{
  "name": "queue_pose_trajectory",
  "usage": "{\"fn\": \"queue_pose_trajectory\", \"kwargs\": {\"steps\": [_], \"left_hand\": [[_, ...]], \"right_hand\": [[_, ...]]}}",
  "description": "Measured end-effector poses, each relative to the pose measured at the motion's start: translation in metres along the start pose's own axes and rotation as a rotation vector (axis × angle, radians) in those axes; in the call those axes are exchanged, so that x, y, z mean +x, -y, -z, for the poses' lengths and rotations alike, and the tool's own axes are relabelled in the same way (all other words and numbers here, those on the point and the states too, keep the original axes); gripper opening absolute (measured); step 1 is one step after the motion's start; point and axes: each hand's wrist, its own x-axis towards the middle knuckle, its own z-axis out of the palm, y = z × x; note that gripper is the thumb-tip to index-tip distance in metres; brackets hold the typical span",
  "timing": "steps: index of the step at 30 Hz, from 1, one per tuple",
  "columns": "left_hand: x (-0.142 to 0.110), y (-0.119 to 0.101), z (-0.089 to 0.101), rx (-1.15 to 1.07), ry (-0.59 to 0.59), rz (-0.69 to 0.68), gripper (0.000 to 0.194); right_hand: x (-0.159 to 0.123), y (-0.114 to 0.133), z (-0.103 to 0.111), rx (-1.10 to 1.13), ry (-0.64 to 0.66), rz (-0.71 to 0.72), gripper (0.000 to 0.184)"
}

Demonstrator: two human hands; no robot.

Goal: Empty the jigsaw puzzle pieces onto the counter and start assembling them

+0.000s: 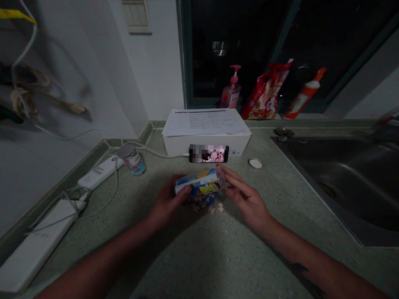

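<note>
Blue-and-yellow label on the clear container, pale tan puzzle pieces (some blue), speckled green countertop

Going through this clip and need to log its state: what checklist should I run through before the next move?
1. Both hands on the item: ok. The left hand and right hand hold the labelled clear plastic container from either end.
2. Container closed: cannot tell; no lid or seal is clear at the see-through end.
3. Loose jigsaw pieces kept together: ok; they lie below the container on the countertop, apart from the steel sink.
4. Phone undisturbed: ok; it stands against the white box, untouched by either hand.
5. Label readable: not ok; too dim and small.
</note>
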Motion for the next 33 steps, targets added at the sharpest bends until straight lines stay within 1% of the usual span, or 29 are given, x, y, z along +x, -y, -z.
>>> {"fn": "queue_pose_trajectory", "kwargs": {"steps": [2, 4, 7, 12, 16, 19, 23, 25, 29, 33], "left_hand": [[-0.002, -0.001, -0.001, -0.057, 0.074, 0.044, 0.065], [-0.003, -0.002, -0.003, -0.115, 0.134, 0.058, 0.067], [-0.005, -0.001, -0.005, -0.152, 0.162, 0.052, 0.066], [-0.005, -0.001, -0.004, -0.145, 0.197, 0.072, 0.071], [-0.006, -0.005, -0.003, -0.14, 0.213, 0.092, 0.073], [-0.006, -0.007, -0.002, -0.144, 0.229, 0.093, 0.074], [-0.005, -0.006, -0.002, -0.141, 0.234, 0.105, 0.073], [-0.005, -0.005, -0.003, -0.13, 0.226, 0.106, 0.071], [-0.005, -0.002, -0.004, -0.101, 0.211, 0.062, 0.066], [-0.006, 0.0, -0.003, -0.081, 0.211, -0.007, 0.063]], "right_hand": [[-0.003, 0.003, -0.001, -0.079, 0.011, 0.072, 0.037], [-0.006, 0.007, -0.004, -0.152, 0.02, 0.141, 0.043], [-0.009, 0.012, -0.006, -0.216, 0.027, 0.212, 0.048], [-0.009, 0.016, -0.003, -0.296, 0.035, 0.193, 0.045], [-0.008, 0.019, 0.0, -0.326, 0.062, 0.201, 0.049], [-0.006, 0.021, 0.0, -0.334, 0.073, 0.195, 0.047], [-0.005, 0.022, -0.001, -0.299, 0.078, 0.218, 0.046], [-0.005, 0.021, -0.002, -0.277, 0.077, 0.208, 0.045], [-0.006, 0.019, -0.005, -0.169, 0.088, 0.123, 0.042], [-0.006, 0.019, -0.007, 0.072, 0.111, -0.006, 0.036]]}}
